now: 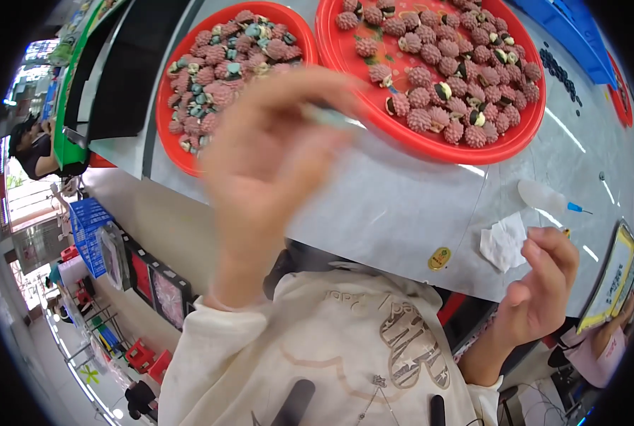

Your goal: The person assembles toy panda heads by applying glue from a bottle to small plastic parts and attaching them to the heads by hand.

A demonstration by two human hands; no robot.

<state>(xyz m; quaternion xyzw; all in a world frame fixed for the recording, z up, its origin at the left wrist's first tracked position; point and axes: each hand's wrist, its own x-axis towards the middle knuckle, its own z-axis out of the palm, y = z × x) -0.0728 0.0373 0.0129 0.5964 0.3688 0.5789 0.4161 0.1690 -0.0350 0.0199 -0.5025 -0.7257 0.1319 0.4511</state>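
Note:
My left hand (267,156) is raised over the table between two red trays, blurred by motion. A small pale green piece (325,116) shows between its thumb and forefinger; its exact shape is smeared. Below and to the right, my right hand (540,287) hangs by the table's near edge with fingers bent and apart, holding nothing I can see. Beside it lies a crumpled white tissue (503,243). The left red tray (162,124) holds many pink knobbly pieces mixed with grey-green ones. Pink knobbly pieces with black and cream parts lie in the larger right red tray (430,154).
A translucent squeeze bottle (540,195) with a blue needle tip lies right of centre. Nearer is a gold oval sticker (440,258). Small dark round pieces (560,74) lie near a blue bin (580,35). A yellow-edged sign (608,277) stands at right; other people are nearby.

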